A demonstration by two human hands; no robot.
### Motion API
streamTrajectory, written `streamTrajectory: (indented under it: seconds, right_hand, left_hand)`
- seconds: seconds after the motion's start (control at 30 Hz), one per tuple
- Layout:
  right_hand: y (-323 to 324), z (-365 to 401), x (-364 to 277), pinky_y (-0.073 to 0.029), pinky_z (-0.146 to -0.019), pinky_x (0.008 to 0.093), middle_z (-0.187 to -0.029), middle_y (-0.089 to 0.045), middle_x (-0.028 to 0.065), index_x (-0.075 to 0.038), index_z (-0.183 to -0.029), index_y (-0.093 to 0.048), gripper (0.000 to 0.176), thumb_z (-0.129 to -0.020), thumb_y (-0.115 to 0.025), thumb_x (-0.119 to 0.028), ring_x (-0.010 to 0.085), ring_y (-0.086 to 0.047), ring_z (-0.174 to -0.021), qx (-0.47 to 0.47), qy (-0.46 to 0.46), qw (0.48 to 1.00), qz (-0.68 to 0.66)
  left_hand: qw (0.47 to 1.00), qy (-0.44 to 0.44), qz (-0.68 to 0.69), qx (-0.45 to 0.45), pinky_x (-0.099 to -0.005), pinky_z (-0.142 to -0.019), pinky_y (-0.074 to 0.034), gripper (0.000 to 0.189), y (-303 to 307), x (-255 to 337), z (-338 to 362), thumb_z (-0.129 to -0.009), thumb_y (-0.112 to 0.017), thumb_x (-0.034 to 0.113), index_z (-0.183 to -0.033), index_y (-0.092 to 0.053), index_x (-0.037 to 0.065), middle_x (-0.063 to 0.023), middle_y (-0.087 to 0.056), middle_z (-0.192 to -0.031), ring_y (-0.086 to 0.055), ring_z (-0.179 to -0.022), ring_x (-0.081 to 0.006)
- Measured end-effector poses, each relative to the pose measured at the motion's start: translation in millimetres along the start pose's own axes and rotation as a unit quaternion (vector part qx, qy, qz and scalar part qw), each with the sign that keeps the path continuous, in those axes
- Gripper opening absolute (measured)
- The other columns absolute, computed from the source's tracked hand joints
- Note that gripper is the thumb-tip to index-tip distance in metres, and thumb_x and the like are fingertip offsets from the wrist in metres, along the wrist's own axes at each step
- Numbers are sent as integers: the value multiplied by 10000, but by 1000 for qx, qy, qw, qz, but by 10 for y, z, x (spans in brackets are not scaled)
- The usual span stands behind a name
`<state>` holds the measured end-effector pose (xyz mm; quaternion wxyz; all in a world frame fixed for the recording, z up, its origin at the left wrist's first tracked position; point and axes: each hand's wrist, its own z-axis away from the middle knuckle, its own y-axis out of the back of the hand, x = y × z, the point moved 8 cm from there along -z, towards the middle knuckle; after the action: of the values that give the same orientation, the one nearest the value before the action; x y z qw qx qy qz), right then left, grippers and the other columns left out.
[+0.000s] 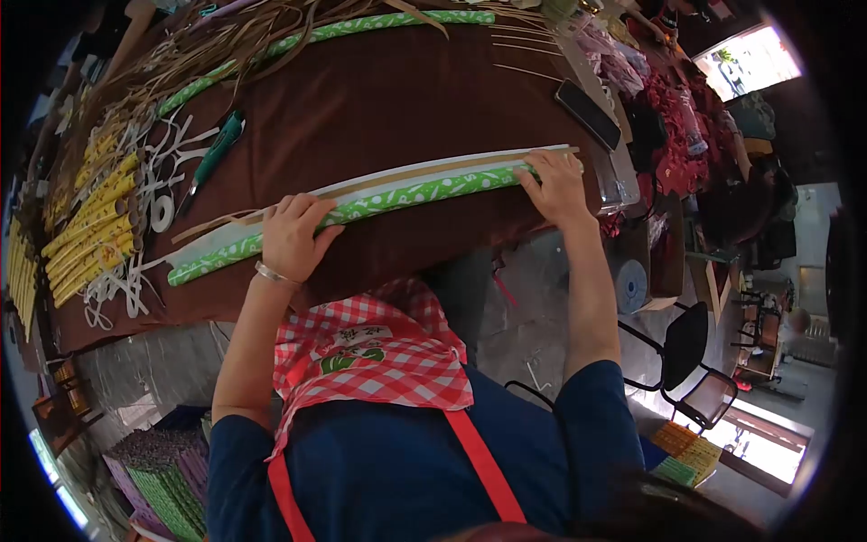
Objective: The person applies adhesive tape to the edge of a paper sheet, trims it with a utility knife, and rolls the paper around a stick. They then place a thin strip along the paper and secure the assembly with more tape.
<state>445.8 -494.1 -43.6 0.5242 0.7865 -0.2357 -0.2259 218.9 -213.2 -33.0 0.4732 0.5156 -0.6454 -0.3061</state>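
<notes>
A long green roll (424, 191) with white printed shapes lies across the brown-covered table in front of me. Its white underside shows along the far edge, where a flat tan strip (397, 173) runs lengthwise. My left hand (298, 237) is over the left part, fingers curled across the roll and strip and thumb on the near side. At the right end, my right hand (557, 187) presses on the roll with its fingers bent over the far edge. Both hands are closed on it. The strip's left end sticks out beyond my left hand.
A green-handled tool (219, 154) and a white tape roll (163, 213) lie at left, near yellow rolls (95, 239) and white ties. Tan strips and another green roll (388, 23) lie at the back. A phone (587, 116) rests at right; a chair (686, 348) stands beyond.
</notes>
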Motion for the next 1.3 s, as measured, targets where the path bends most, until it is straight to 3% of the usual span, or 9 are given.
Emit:
streamTrajectory:
  seconds: [0.27,0.6,0.77,0.9,1.07,1.13,1.3]
  right_hand:
    - [-34,-122,-875,-425,-889,425,-1074,-639,123,-20,-1073,-631,342,-858,-627,-285,310,-582,-1007,-2,119,989,-86]
    - [-257,-344,-2075,-452,-856,400,-1052,-654,106,-26,-1061,-619,345,-824,-665,-273,285,-596,-1009,8,208,962,-175]
    - [-317,-357,-2217,-454,-845,395,-1035,-658,95,-32,-1066,-621,334,-818,-668,-251,276,-602,-994,9,215,962,-169]
    - [-316,-361,-2182,-453,-840,392,-1015,-664,90,-42,-1061,-631,316,-814,-671,-235,271,-609,-976,14,203,964,-169]
    - [-289,-356,-2180,-450,-840,396,-1007,-668,88,-51,-1056,-641,309,-815,-671,-242,271,-610,-973,28,199,966,-163]
    - [-312,-358,-2172,-449,-840,398,-1014,-668,89,-54,-1058,-643,311,-819,-668,-252,271,-609,-976,23,195,968,-156]
    - [-310,-351,-2181,-438,-814,382,-993,-668,74,-61,-1026,-646,308,-799,-682,-265,251,-604,-963,40,194,968,-155]
  left_hand:
    - [1000,10,9,8,-401,-763,-417,292,-103,113,-77,-705,-753,253,-961,-649,155,-3,-596,-925,-569,-905,-229]
    - [1000,24,14,2,-396,-741,-423,319,-125,85,-85,-709,-750,231,-1003,-653,156,-2,-590,-907,-571,-901,-227]
    - [1000,25,11,6,-393,-744,-428,307,-145,66,-75,-728,-734,245,-1016,-657,168,2,-588,-903,-570,-903,-221]
    - [999,16,30,25,-391,-734,-447,187,-12,-44,-54,-771,-709,244,-938,-684,165,9,-616,-902,-584,-883,-220]
    - [997,61,-12,43,-399,-737,-465,147,271,-519,45,-800,-689,255,-902,-697,150,2,-636,-879,-595,-854,-233]
    - [995,102,-21,-11,-406,-733,-469,151,301,-691,96,-802,-683,267,-887,-698,144,-9,-638,-859,-596,-848,-242]
    - [992,120,-23,-26,-414,-707,-467,146,302,-807,174,-812,-669,271,-830,-683,127,-36,-625,-798,-600,-828,-262]
